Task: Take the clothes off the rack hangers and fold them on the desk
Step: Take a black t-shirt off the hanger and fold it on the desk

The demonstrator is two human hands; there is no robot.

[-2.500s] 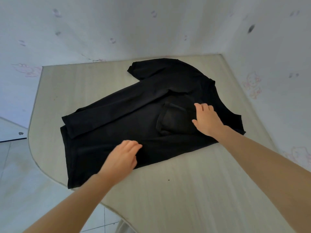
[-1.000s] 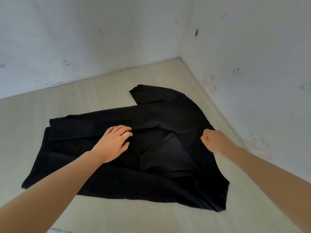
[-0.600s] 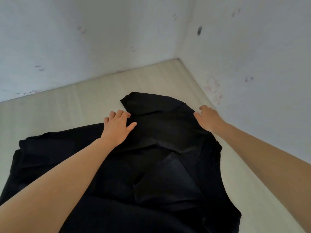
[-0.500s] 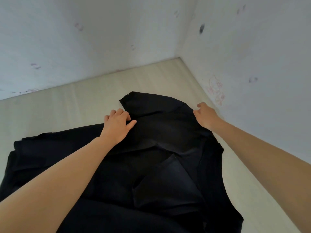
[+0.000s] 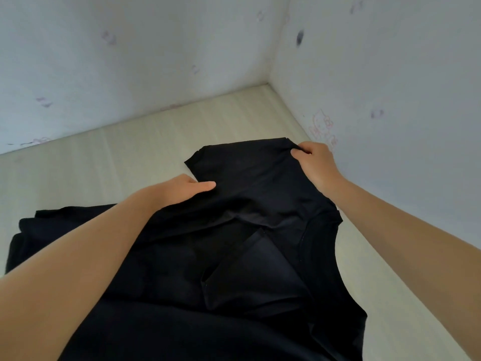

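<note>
Right hand (image 5: 316, 162) pinches black shirt (image 5: 234, 256) sleeve — creased, pocket showing.

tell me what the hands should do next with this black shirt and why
Probably fold the far sleeve in over the body of the shirt. The right hand pinches the sleeve's far corner and the left hand grips its near edge, while it sticks out across the desk, unfolded.

A home room, likely a child's bedroom: a pale wood-grain desk (image 5: 156, 142) is sitting in a corner, and faded pink cartoon wallpaper (image 5: 322, 126) is covering both walls at upper frame.
</note>
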